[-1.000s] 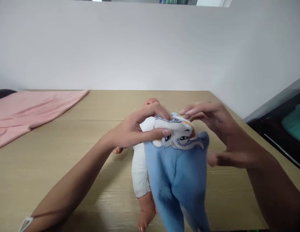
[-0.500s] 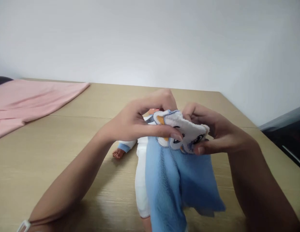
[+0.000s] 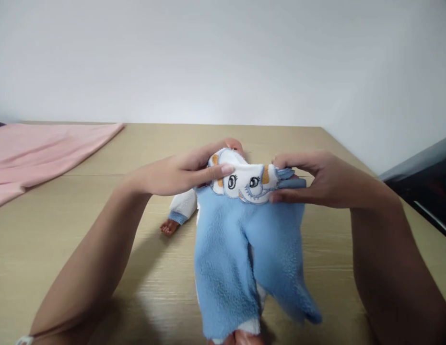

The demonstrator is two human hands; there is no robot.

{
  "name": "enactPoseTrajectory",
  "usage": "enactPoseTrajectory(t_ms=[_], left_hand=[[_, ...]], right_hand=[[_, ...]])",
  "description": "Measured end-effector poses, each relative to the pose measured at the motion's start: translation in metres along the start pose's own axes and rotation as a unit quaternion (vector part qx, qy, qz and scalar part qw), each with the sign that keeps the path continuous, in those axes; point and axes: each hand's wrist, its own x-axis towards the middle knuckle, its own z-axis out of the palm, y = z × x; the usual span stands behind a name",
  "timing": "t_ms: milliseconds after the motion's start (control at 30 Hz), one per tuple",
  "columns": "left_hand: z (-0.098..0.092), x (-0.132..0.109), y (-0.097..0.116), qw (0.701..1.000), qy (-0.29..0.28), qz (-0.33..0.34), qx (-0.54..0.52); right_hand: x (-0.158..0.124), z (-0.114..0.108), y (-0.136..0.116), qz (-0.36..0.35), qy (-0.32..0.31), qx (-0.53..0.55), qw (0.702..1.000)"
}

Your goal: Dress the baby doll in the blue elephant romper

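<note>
I hold up a pair of small blue fleece trousers (image 3: 240, 258) with a white embroidered animal face at the waist. My left hand (image 3: 180, 170) pinches the left end of the waistband, and my right hand (image 3: 316, 179) pinches the right end. The two legs hang down over a baby doll (image 3: 180, 208) lying on the wooden table (image 3: 64, 230). Only the doll's white sleeve with a blue cuff, one small hand, the top of its head and its feet at the bottom edge show; the trousers hide the body.
A pink cloth (image 3: 39, 153) lies spread at the table's far left. A plain white wall stands behind the table. A dark surface (image 3: 428, 191) sits beyond the table's right edge.
My right hand closed on the waistband's right end. Both hands pulled the waist out flat and wide, so the animal face now shows fully and the legs hang straight.
</note>
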Motion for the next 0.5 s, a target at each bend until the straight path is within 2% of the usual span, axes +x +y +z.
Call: enactPoseTrajectory(t_ms=[133, 267, 300, 367, 433, 500], left_hand=[[-0.004, -0.002, -0.003, 0.997, -0.066, 0.026, 0.006], [-0.007, -0.006, 0.0, 0.986, -0.167, 0.014, -0.013], [-0.007, -0.007, 0.0, 0.984, -0.175, 0.014, -0.017], [-0.007, -0.007, 0.001, 0.99, -0.142, 0.024, -0.012], [-0.005, -0.007, 0.0, 0.996, -0.076, 0.041, 0.008], [-0.002, -0.006, -0.002, 0.998, -0.026, 0.055, 0.029]], right_hand=[[0.002, 0.006, -0.002, -0.031, 0.024, 0.089, 0.995], [0.004, 0.013, -0.005, 0.002, 0.011, 0.13, 0.991], [0.005, 0.015, -0.005, 0.001, 0.004, 0.138, 0.99], [0.008, 0.018, -0.005, -0.027, -0.021, 0.147, 0.989], [0.011, 0.021, -0.002, -0.061, -0.059, 0.157, 0.984], [0.012, 0.023, 0.0, -0.062, -0.109, 0.172, 0.977]])
